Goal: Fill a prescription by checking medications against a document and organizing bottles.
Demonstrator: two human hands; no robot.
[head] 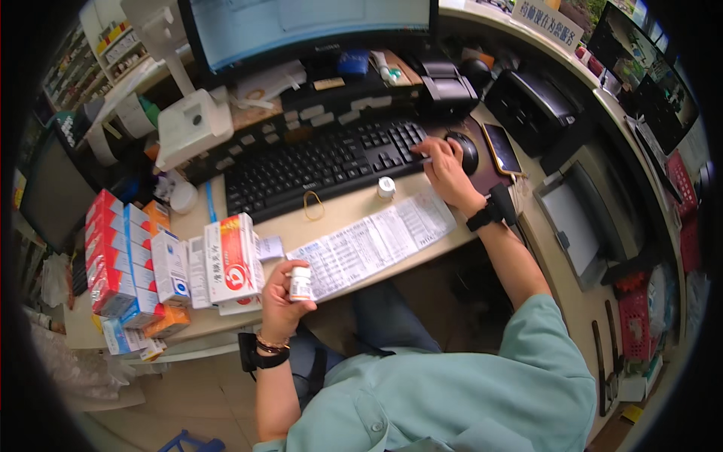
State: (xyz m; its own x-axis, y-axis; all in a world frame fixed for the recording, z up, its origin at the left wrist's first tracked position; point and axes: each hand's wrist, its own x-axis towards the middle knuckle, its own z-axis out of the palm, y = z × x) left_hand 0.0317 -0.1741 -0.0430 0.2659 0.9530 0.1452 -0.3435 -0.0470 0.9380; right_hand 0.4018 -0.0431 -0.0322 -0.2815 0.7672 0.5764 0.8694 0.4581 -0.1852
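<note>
My left hand [285, 299] holds a small white pill bottle [301, 283] upright between thumb and fingers, over the left end of a printed paper sheet [367, 240]. My right hand [446, 166] rests its fingertips on the number pad of a black keyboard [322, 166], holding nothing. A second small white bottle [386, 187] stands between keyboard and sheet. A tan rubber band [313, 206] lies by the keyboard's front edge. Left of my left hand stand a white and red medicine box [229, 257] and stacked red and white boxes [110, 254].
A black mouse [464, 152] and a phone [501, 150] lie right of the keyboard. Behind it stand a monitor [316, 28] and a small black printer [446, 85]. A white device on a stand [195, 124] is at back left. The desk's front edge runs below the sheet.
</note>
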